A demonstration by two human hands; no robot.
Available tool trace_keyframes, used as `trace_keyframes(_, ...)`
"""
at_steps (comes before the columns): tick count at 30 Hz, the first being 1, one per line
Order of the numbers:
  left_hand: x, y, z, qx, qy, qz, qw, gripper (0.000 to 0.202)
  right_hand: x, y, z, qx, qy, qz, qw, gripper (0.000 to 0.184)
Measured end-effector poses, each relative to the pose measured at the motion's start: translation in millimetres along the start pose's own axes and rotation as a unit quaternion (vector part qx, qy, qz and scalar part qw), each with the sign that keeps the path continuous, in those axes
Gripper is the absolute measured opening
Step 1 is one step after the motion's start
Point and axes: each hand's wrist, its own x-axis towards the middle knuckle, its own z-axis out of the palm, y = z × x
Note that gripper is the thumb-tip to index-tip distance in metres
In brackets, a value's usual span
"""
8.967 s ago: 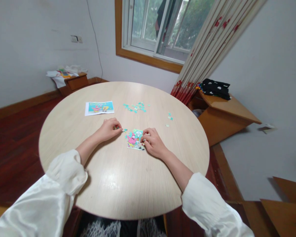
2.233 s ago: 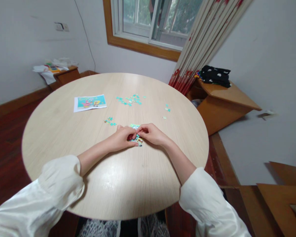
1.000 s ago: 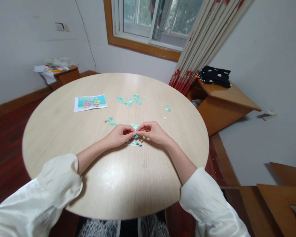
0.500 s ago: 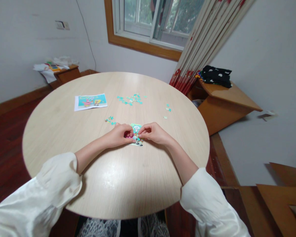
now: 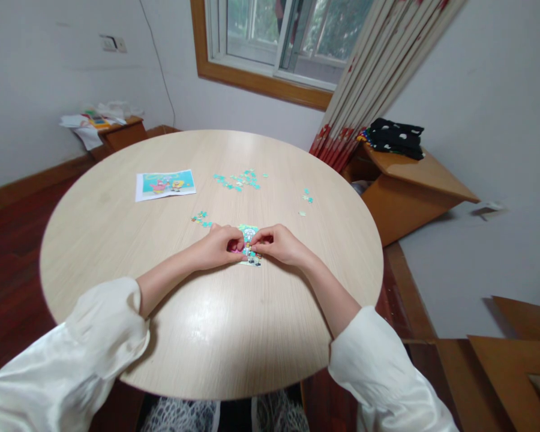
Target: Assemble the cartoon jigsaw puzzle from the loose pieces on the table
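Observation:
A partly joined jigsaw puzzle (image 5: 249, 231) with a cartoon picture lies on the round table, between my two hands. My left hand (image 5: 222, 246) curls over its left side, thumb and fingers on the pieces, hiding that part. From the right, my right hand (image 5: 276, 243) pinches a small puzzle piece at the middle of the puzzle; the fingertips mostly cover it. Just beyond my left hand lies a small group of loose puzzle pieces (image 5: 201, 219). A printed picture sheet (image 5: 165, 185) with the cartoon figures lies farther left.
More loose turquoise pieces (image 5: 238, 180) are scattered at the far middle of the table (image 5: 198, 336), and a few others (image 5: 307, 197) lie at the right. Behind it stand a wooden cabinet (image 5: 414, 192) with black cloth (image 5: 396, 138) and a small stand (image 5: 123, 139) with papers.
Both hands stay almost in place over the puzzle. My right fingers have shifted very slightly at its middle; the loose pieces and the sheet look the same.

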Motion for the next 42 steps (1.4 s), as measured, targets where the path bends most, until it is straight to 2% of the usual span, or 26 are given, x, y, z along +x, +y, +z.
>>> trace_keyframes(16,0,2,-0.8,0.001,0.008,-0.005,1.000,0.022,-2,-6,3,-0.080,0.008,-0.003,0.997,0.007)
trace_keyframes(25,0,-1,0.6,0.004,0.005,0.002,1.000,0.023,-1,-3,3,-0.067,0.010,-0.004,0.998,0.008)
trace_keyframes(35,0,1,-0.4,0.001,0.001,-0.008,1.000,0.022,1,2,5,0.001,0.015,0.009,1.000,0.006)
trace_keyframes(42,0,-1,-0.1,0.002,0.000,0.000,1.000,0.022,2,1,0,0.154,0.006,0.033,0.987,0.023)
